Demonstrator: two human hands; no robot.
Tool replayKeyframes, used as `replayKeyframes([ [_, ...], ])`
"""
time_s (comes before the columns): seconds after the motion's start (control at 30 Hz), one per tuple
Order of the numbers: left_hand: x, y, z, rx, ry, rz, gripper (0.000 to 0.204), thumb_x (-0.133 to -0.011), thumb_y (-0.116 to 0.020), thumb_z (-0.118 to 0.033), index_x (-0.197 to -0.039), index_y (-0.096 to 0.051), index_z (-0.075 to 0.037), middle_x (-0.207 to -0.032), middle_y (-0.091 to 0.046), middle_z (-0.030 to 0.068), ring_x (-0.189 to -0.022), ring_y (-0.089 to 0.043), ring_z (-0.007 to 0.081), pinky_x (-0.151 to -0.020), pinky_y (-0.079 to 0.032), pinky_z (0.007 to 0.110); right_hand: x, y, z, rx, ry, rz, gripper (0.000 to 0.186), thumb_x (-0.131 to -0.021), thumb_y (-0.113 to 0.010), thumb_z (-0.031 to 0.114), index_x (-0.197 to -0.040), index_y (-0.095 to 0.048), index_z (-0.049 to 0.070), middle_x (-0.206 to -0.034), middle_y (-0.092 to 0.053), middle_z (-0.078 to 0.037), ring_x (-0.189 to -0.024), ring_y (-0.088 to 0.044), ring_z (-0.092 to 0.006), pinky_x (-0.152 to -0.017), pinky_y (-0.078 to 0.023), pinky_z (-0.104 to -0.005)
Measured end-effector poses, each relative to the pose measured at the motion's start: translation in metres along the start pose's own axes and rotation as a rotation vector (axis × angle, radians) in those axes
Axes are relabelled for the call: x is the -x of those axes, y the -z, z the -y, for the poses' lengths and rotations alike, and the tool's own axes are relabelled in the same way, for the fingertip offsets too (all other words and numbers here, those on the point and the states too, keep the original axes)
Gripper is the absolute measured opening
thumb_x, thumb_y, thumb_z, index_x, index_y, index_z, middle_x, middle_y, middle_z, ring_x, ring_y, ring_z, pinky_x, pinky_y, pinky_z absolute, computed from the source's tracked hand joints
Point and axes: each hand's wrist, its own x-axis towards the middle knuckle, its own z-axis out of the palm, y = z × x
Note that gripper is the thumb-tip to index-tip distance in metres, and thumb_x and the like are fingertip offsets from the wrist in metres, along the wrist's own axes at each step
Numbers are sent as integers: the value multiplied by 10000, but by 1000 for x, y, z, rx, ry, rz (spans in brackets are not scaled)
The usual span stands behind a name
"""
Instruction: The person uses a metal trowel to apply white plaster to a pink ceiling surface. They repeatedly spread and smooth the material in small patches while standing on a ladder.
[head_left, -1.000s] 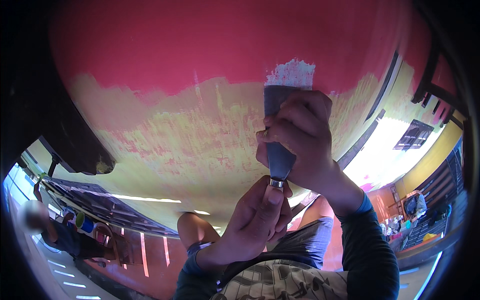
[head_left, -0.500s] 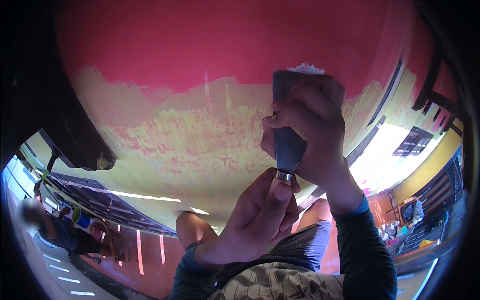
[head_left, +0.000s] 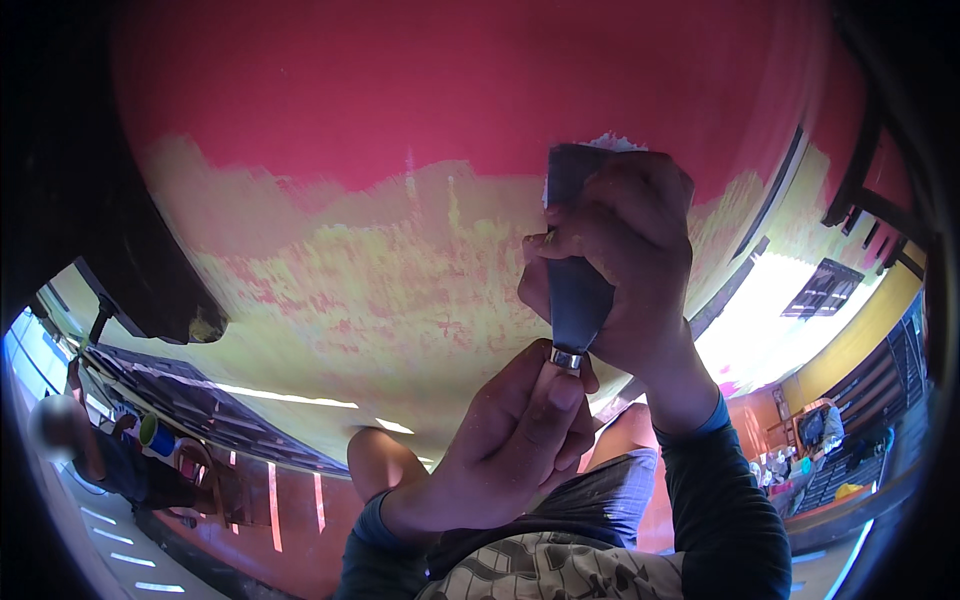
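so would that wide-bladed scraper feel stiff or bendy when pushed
The wide-bladed scraper may flex slightly at its broad end, since its blade looks flat and thin. It is probably stiffer near the metal collar, where the blade narrows. It seems fairly light, the visible part being mostly flat sheet.

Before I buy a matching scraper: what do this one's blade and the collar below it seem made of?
Blade: probably steel, from its flat, dull grey face; coating unclear. Collar: likely polished or plated metal, given its bright highlights.
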Motion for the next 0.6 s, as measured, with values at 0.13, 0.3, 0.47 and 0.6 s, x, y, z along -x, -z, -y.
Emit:
replayKeyframes([
  [0.13, -2, 0, 1, -50, 125, 71, 435, -1127, -421, -455, -1148, -497, -26, -597, -399, -15, -462, -333, 63, -444, -311, 242, 0, 1, 5, -3, 25, 20, 291, -560, -856, 64, -783, -677, 121, -905, -672, -3, -956, -583, -279, -845, -460, -430],
  [0.3, -2, 5, -2, -45, 52, 52, 306, -1149, -398, -346, -1157, -476, -50, -664, -428, -16, -529, -340, 46, -483, -302, 230, -7, -10, -6, -18, 4, -65, 283, -519, -806, 170, -770, -676, 154, -852, -586, 37, -930, -561, -239, -869, -389, -414],
  [0.47, 0, -4, 2, -64, 206, 19, 375, -1139, -401, -417, -1135, -494, -53, -614, -404, -22, -484, -313, 59, -458, -271, 256, 5, -1, 8, -16, 56, -50, 297, -530, -861, 103, -762, -676, 124, -900, -660, -2, -953, -578, -262, -845, -427, -413],
  [0.6, -7, 6, -3, -36, -14, 56, 271, -1155, -410, -307, -1156, -475, -44, -698, -447, -2, -548, -337, 38, -480, -297, 219, -5, -10, 0, -10, -68, -63, 275, -539, -809, 162, -778, -674, 144, -856, -585, 26, -951, -558, -250, -896, -398, -423],
])
